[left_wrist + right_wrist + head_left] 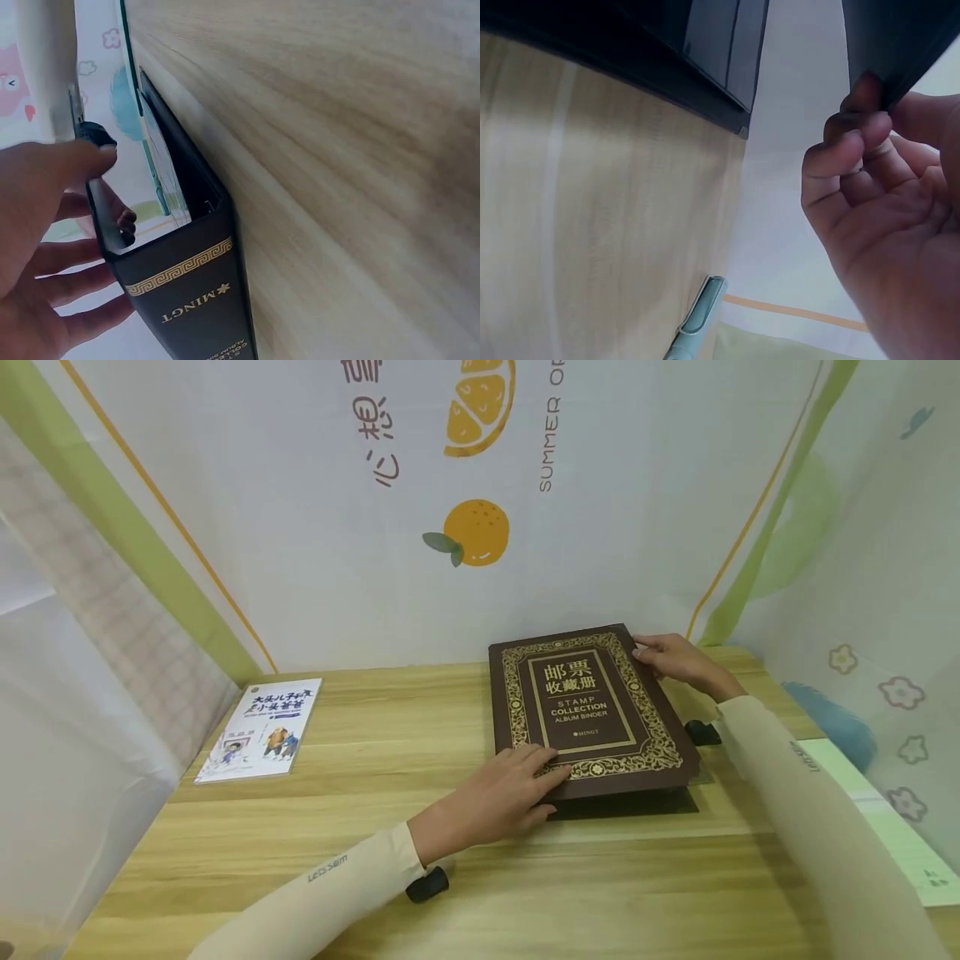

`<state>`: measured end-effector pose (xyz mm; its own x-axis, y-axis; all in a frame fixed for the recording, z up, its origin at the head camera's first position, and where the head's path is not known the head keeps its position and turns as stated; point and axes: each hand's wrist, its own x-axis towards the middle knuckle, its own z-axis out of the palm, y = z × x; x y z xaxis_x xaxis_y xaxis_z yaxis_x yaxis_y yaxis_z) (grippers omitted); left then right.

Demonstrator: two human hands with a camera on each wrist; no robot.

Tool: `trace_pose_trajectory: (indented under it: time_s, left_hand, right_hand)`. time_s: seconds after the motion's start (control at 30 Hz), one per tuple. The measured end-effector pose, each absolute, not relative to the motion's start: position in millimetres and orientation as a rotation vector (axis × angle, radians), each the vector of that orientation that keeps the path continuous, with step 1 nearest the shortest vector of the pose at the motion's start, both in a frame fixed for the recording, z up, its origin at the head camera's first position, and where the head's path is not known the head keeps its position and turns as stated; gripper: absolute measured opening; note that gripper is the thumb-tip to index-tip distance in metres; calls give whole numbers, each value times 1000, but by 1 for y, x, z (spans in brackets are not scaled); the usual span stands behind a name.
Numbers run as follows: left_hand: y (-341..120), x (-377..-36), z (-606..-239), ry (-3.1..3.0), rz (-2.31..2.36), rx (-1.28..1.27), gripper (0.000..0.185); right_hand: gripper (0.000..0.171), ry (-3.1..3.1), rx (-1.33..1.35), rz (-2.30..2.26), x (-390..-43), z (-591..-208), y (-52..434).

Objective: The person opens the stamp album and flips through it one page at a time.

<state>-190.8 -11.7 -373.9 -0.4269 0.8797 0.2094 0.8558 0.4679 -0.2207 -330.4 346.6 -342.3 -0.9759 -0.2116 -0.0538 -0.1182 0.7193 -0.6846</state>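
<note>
**Front cover of the stamp album being lifted at two corners**

At the far left of the pale wooden tabletop [360, 752] lies a thin white children's paperback with cartoon figures [260, 729], flat and well apart from the work. Moving right, the left hand [498, 797] rests on the near left corner of the dark brown hardcover stamp album binder with gold ornamental border [592, 710], fingers fairly straight and spread across the cover's edge, thumb toward the spine side. The left wrist view shows that hand [45, 247] beside the gold-lettered spine, with the cover raised off the clear pages beneath.

The album lies near the middle right of the table, close to the back wall. Its long axis runs from the near edge toward the wall, leaning slightly to the left at the far end; the title reads upright to the person, the spine is on the left.

Further right, the right hand [678, 662] holds the far right corner of the cover; in the right wrist view its curled fingers [855, 150] pinch the dark board's edge.

I judge the step in hand to be opening the cover. The next move calls for swinging it leftward over the spine while the left hand steadies the album.

At the right edge lie a pale green sheet [885, 810] and a pale green pen [697, 315].
</note>
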Motion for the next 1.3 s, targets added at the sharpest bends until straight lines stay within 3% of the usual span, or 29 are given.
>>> trace_pose_trajectory:
  time_s: [1.3]
  left_hand:
    - [-35,-183,-367,-2413,-168,-1465,56]
  right_hand:
    - [60,2872,-241,-1090,-315,-276,313]
